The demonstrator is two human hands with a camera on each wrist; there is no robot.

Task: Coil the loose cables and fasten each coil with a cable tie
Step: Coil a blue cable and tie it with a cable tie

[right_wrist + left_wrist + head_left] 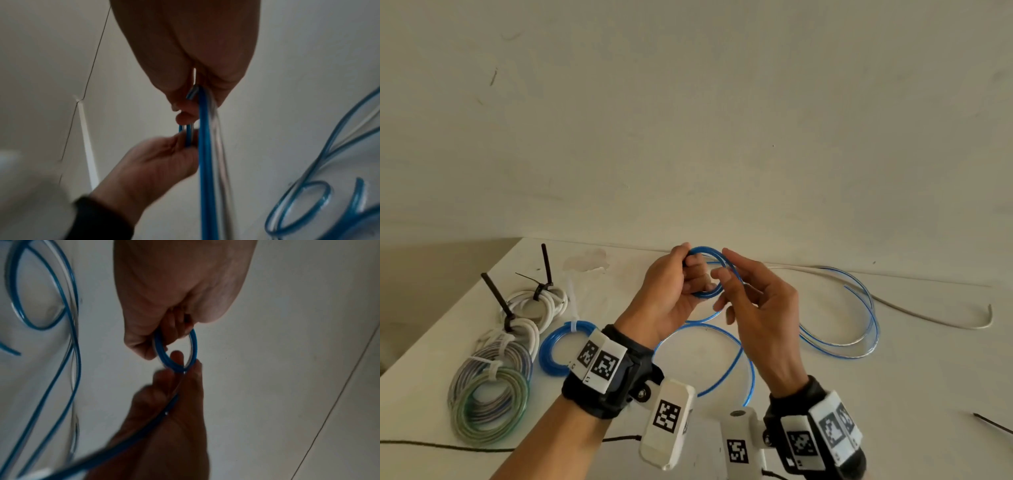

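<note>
While gripped by both hands [674,287], blue cable [709,270]

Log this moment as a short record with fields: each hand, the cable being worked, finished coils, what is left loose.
left hand: grips the small blue coil
right hand: fingers guide the blue cable onto the coil
loose blue cable: trails in loops over the white table
finished coils: blue coil, white coils, green coil, each tied
white cable: uncoiled, far right
</note>
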